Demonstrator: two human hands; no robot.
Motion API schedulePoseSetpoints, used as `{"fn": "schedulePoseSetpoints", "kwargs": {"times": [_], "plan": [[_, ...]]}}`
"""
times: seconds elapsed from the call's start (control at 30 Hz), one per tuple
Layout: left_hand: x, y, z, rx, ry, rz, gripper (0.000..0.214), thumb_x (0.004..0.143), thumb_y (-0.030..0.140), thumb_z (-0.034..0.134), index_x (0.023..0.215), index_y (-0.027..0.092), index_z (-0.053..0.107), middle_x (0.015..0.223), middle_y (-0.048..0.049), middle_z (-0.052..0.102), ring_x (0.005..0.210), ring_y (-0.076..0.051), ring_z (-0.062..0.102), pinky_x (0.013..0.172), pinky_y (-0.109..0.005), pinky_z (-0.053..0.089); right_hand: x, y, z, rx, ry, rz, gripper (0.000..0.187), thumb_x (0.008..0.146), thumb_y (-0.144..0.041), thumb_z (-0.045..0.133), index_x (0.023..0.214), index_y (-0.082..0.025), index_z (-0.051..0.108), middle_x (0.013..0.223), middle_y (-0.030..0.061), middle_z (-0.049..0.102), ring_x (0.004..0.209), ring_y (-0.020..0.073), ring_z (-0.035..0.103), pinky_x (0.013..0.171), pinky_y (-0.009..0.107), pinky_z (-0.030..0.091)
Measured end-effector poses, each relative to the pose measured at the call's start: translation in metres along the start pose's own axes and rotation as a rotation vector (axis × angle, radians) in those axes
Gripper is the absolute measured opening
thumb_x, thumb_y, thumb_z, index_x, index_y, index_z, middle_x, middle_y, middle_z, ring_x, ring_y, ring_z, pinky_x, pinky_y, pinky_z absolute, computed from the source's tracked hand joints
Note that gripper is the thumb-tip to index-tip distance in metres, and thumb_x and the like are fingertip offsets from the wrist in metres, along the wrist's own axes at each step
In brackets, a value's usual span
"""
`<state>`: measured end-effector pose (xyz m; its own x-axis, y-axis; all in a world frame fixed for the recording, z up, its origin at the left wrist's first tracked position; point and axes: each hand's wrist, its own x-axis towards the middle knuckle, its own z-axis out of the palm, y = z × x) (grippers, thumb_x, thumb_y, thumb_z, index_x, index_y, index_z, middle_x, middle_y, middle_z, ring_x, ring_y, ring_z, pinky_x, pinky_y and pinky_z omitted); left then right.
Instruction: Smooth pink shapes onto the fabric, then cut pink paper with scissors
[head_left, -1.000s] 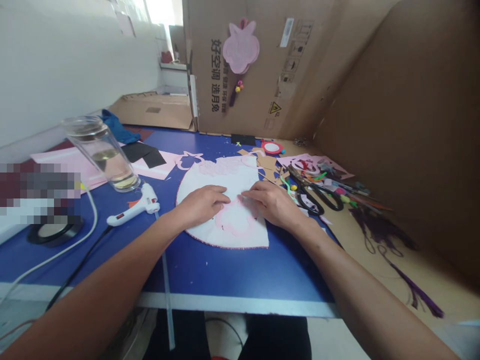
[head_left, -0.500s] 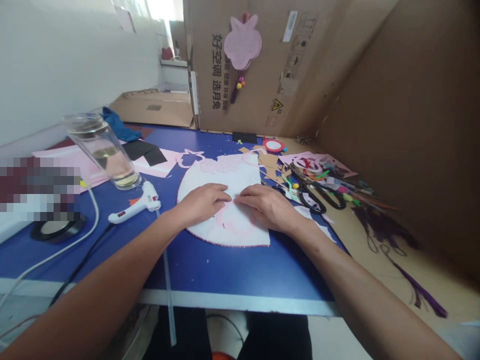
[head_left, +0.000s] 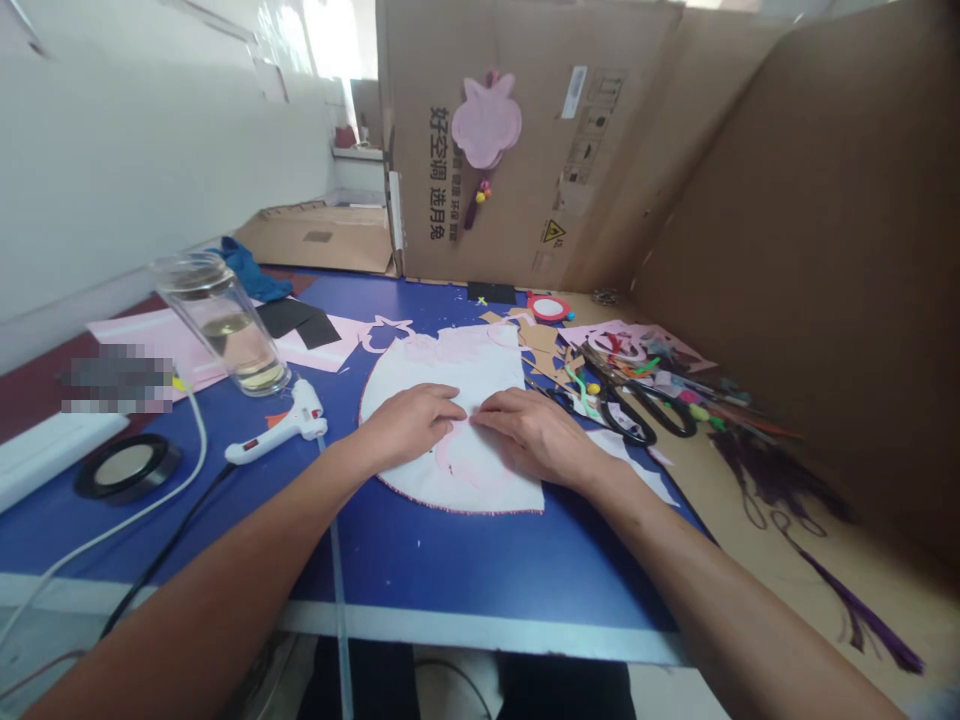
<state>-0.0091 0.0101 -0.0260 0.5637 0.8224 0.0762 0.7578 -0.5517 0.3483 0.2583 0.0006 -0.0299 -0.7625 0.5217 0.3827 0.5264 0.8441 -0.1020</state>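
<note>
A white sheet (head_left: 499,365) with a curved left side and a reddish, beaded-looking trim along its lower edge lies flat on the blue table. Pale pink pieces (head_left: 469,470) rest on its lower middle, and more pink (head_left: 442,343) shows along its top. From the left, my left hand (head_left: 412,422) lies on the sheet, fingers stretched out and slightly bent, thumb toward the centre. Opposite it, my right hand (head_left: 534,432) presses down with extended fingers. The two sets of fingertips almost meet; whatever is under them is hidden.
A white glue gun (head_left: 281,425) with a long glue stick lies left, near a glass of liquid (head_left: 240,340) and a tape roll (head_left: 127,466). Black-handled scissors (head_left: 660,405), paper scraps and purple tassels (head_left: 855,605) sit right. Cardboard (head_left: 540,180) stands behind.
The camera has tilted up slightly, so everything sits a little lower in view. Both hands keep almost the same place on the white sheet.
</note>
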Motion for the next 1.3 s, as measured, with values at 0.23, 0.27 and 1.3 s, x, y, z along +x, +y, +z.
{"fn": "schedulePoseSetpoints", "kwargs": {"times": [0.23,0.27,1.3], "plan": [[0.000,0.001,0.000,-0.006,-0.002,0.002,0.039,0.105,0.021,0.060,0.134,0.027,0.085,0.164,-0.0107,0.067,0.154,-0.031,0.061,0.127,-0.046,0.047,0.000,-0.001,0.000,-0.005,-0.013,0.013,0.045,0.094,0.004,0.067,0.130,-0.017,0.083,0.125,0.0135,0.082,0.111,0.0299,0.076,0.095,0.044,0.059],[0.000,0.001,0.000,-0.008,-0.001,0.002,0.038,0.105,0.021,0.060,0.133,0.028,0.085,0.164,-0.0103,0.068,0.153,-0.031,0.061,0.126,-0.046,0.048,0.000,-0.001,0.001,-0.003,-0.013,0.011,0.045,0.094,0.004,0.066,0.130,-0.017,0.083,0.125,0.0136,0.082,0.111,0.0300,0.076,0.095,0.044,0.059],[0.001,0.001,-0.013,-0.282,0.170,-0.093,0.049,0.095,0.004,0.054,0.126,0.024,0.086,0.145,-0.0052,0.081,0.140,-0.023,0.072,0.124,-0.040,0.051,-0.002,0.002,0.002,0.013,-0.014,0.002,0.046,0.090,0.004,0.062,0.124,-0.018,0.084,0.128,0.0145,0.082,0.112,0.0290,0.075,0.098,0.042,0.059]]}}
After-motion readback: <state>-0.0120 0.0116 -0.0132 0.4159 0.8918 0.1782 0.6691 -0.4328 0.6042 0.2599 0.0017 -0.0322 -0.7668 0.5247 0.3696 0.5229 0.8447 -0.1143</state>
